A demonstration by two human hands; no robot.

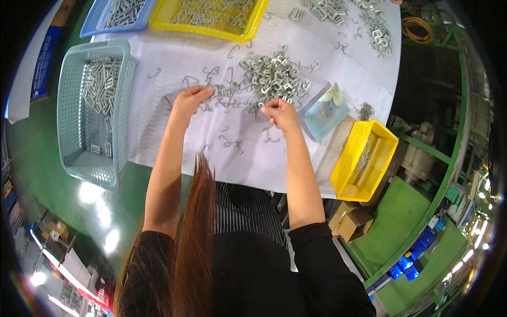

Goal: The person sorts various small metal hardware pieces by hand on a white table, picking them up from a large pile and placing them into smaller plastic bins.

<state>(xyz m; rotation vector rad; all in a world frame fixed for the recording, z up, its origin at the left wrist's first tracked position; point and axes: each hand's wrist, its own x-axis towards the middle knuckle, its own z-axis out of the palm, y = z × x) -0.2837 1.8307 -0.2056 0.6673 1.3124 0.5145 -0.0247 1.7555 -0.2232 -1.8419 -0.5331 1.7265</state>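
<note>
The left hand (191, 104) and right hand (282, 115) are by shiny, bent metal hooks (272, 76) whose long sides point every way; I can't tell if either grip holds one.

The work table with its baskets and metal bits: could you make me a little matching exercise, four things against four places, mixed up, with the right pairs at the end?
Things
1. Pale blue-green basket
2. Large yellow basket
3. Heap of metal pieces
4. Bluish plastic bag

Places
A. Just beyond the right hand
B. Between the right hand and the small yellow basket
C. To the left of the left hand
D. At the picture's top, right of a blue basket

Pairs: 1-C, 2-D, 3-A, 4-B
</note>
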